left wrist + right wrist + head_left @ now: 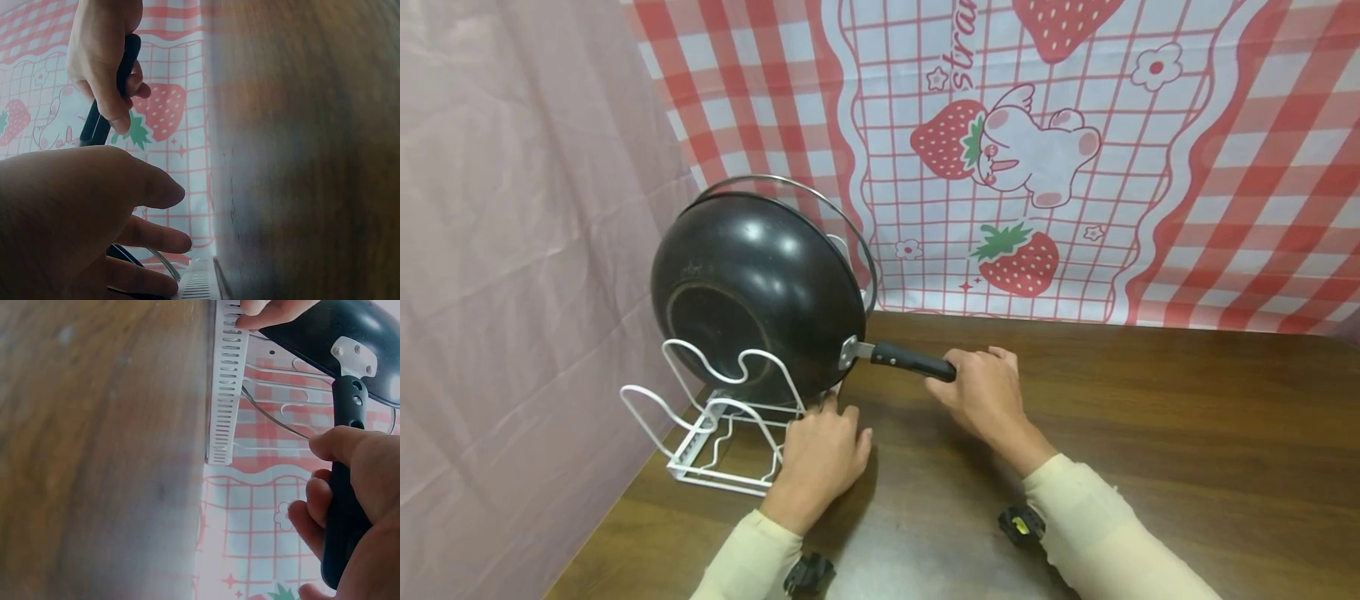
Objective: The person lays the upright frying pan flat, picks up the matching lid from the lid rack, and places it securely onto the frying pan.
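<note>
A black wok [760, 283] stands on its side in a white wire rack [722, 479], its dark underside facing me. My right hand [988, 396] grips the black handle [347, 506], which points right from the wok; the thumb lies along it in the right wrist view. At the front right of the wok, my left hand [823, 454] touches the slotted side rail [224, 394] of the rack with its fingertips. Its thumb [162, 190] stands apart from the rail in the left wrist view. Behind the wok shows the thin metal rim [868, 258] of what looks like a lid.
The rack stands on a brown wooden table [1120, 433], near its left edge. A pinkish cloth [527, 250] hangs along the left. At the back hangs a red-and-white checked cloth [1285, 167] with strawberry prints. Empty wire loops [658, 400] of the rack rise in front of the wok.
</note>
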`<state>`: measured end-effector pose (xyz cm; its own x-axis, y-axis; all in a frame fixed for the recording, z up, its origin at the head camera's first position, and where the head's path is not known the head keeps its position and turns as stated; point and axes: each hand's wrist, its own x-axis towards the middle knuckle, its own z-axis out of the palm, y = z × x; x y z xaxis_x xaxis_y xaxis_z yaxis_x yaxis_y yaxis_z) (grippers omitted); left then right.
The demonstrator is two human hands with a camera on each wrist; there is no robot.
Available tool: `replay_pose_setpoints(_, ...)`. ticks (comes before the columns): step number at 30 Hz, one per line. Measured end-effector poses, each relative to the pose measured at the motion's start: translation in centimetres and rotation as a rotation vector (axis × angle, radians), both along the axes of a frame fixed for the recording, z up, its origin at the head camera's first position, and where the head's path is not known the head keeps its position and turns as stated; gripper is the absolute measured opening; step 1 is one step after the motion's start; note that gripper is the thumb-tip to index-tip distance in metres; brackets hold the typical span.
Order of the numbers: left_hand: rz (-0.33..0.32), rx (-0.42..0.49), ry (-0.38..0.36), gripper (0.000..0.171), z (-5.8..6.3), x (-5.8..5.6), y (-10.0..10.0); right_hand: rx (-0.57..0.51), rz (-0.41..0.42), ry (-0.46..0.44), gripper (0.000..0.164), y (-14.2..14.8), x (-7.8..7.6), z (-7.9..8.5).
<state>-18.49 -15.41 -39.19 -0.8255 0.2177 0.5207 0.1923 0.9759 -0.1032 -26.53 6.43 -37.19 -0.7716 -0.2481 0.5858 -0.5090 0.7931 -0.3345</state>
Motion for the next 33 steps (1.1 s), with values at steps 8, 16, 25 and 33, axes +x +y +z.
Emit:
replay_pose_setpoints(8, 0.002, 0.000, -0.004, 0.031, -0.02, -0.04, 0.08, -0.032, -0.013, 0.049, 0.019, 0.08, -0.23, -0.16)
replay_pose_setpoints(16, 0.001, -0.001, -0.002, 0.031, 0.02, -0.08, 0.03, -0.049, -0.012, 0.054, 0.017, 0.05, -0.32, -0.23)
replay_pose_setpoints(25, -0.012, -0.002, 0.020, 0.031, -0.01, 0.04, -0.09, -0.066, -0.013, 0.055, 0.017, -0.02, -0.28, -0.29)
replay_pose_setpoints(33, -0.023, -0.010, 0.048, 0.031, -0.09, -0.06, -0.16, -0.092, -0.025, 0.063, 0.017, -0.05, -0.25, -0.38)
